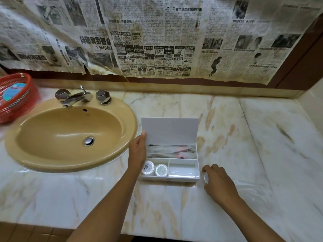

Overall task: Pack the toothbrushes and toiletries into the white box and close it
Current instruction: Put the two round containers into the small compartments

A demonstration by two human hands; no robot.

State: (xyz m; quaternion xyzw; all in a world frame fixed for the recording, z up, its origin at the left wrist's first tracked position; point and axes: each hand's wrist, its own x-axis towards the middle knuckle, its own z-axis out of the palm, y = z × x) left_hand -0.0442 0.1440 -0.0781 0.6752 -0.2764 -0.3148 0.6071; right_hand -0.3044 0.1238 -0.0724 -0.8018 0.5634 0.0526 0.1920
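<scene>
Mostly packed, judging by the head view:
- white box (pixel 170 178) sits on the counter just right of the sink (pixel 70 135), lid (pixel 170 130) upright.
- wrapped toothbrushes (pixel 172 151) fill the box's back compartment; two round toiletries (pixel 154 169) front-left; front-right compartment looks nearly bare.
- left hand (pixel 138 151) pinches the lid's left edge.
- right hand (pixel 218 182), just right of the box, curls round a small clear item (pixel 205 178), kind unclear.
- Left: drop that in, shut lid.

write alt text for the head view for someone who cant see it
An open white box sits on a marble counter beside a tan sink; the left hand holds its raised lid. Wrapped toothbrushes and two round toiletries lie inside, and the right hand covers a small clear item.
</scene>
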